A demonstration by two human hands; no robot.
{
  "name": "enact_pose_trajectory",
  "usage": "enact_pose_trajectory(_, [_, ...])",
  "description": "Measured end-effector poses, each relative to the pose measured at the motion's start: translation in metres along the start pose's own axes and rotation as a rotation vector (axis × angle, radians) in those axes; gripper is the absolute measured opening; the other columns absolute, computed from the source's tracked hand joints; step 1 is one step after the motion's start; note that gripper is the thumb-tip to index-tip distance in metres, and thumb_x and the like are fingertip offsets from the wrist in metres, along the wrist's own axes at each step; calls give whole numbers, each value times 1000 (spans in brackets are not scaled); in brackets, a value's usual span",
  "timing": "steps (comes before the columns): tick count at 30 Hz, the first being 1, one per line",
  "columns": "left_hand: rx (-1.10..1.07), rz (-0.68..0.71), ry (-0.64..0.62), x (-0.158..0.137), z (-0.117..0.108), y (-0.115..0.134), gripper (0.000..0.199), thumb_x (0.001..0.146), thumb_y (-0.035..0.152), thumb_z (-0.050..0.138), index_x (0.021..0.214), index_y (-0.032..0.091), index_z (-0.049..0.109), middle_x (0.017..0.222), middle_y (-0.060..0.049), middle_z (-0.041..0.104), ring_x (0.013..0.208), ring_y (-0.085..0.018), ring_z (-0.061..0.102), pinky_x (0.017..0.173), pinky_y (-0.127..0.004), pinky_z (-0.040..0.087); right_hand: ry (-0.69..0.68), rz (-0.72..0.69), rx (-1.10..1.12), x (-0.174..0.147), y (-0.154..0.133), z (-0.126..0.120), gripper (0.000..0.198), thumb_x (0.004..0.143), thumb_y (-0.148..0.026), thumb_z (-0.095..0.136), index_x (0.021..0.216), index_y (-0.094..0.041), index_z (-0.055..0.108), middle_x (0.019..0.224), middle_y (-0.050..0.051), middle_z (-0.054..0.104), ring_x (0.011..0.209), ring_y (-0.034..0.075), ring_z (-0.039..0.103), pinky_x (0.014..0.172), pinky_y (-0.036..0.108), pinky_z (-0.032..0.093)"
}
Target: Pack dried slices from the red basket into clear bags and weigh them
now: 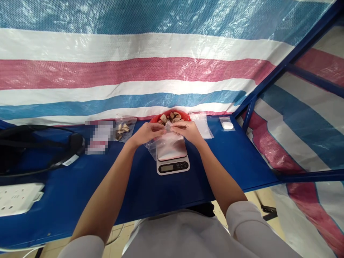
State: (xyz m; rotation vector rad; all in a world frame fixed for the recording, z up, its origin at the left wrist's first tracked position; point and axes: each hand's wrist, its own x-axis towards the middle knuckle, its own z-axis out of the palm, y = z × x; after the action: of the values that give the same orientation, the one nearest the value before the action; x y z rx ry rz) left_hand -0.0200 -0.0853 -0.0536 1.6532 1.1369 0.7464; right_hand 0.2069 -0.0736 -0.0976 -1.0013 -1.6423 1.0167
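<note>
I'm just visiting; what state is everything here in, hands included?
Left hand: pinching the clear bag.
Right hand: pinching it too.
Clear bag: held; open or shut unclear.
Scale: flat; display unreadable.
Red container: holding pieces.
Bag of pieces: lying flat.
Small bag: holding a round white thing.
Power strip: nothing plugged in where visible.

Thin, clear plastic bag (152, 147), bunched and pinched at its far end, slack beside white rectangular digital scale (174, 152).

Pretty plain outfit tbh: loose light-grey shirt (174, 238), sleeves (248, 222) stopping around the elbows, bare forearms (110, 186), bare hands (188, 130).
</note>
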Motion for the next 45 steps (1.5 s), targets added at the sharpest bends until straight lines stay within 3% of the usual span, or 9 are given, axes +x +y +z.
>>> enact_pose_trajectory(3, [-135,-4,-17,3,4,-9,41,72,52,85,93,17,82,71,-4,72,56,-14,58,53,-25,44,5,-50,-49,3,1,1,21,78,-40,81,93,-25,84,86,2,80,84,23,76,82,37,63])
enact_pose_trajectory(7, [-314,6,91,0,8,-27,37,71,48,88,88,15,80,71,-6,74,59,-15,61,58,-26,46,66,-60,-12,2,4,2,23,79,-43,81,94,-27,84,97,2,81,95,25,76,89,38,64])
enact_pose_trajectory(12, [-516,42,340,0,20,-45,36,67,43,92,85,16,78,66,-2,70,55,-12,57,54,-25,42,237,29,136,-5,11,8,33,76,-48,82,99,-24,81,107,4,80,107,26,74,97,40,62])
enact_pose_trajectory(18, [-709,68,545,5,37,-51,38,59,42,96,78,17,74,72,1,72,59,-11,60,61,-25,46,361,252,266,-8,18,23,54,73,-54,81,115,-22,76,112,7,78,100,26,76,77,37,68])
enact_pose_trajectory(26, [-599,19,482,2,42,-52,41,60,46,95,79,17,73,76,-3,75,65,-15,66,67,-29,51,305,275,211,-3,26,26,45,74,-55,79,104,-22,80,107,7,77,92,25,75,70,34,69])
enact_pose_trajectory(32, [-597,-9,440,2,38,-51,45,67,53,90,90,17,77,81,-4,77,70,-19,69,70,-32,55,247,285,212,-6,24,24,45,74,-56,79,104,-22,80,89,6,78,85,25,77,73,36,69])
enact_pose_trajectory(40, [-572,43,559,6,41,-56,37,67,49,90,79,18,76,64,2,66,53,-10,52,53,-24,39,226,377,270,-8,9,23,46,71,-53,83,105,-23,80,87,3,79,73,22,76,56,31,66])
enact_pose_trajectory(45, [-574,23,549,3,42,-53,37,67,51,89,80,18,76,66,1,68,55,-12,55,54,-26,41,223,362,263,-7,11,22,42,70,-55,83,97,-22,81,83,3,78,68,22,75,51,30,65])
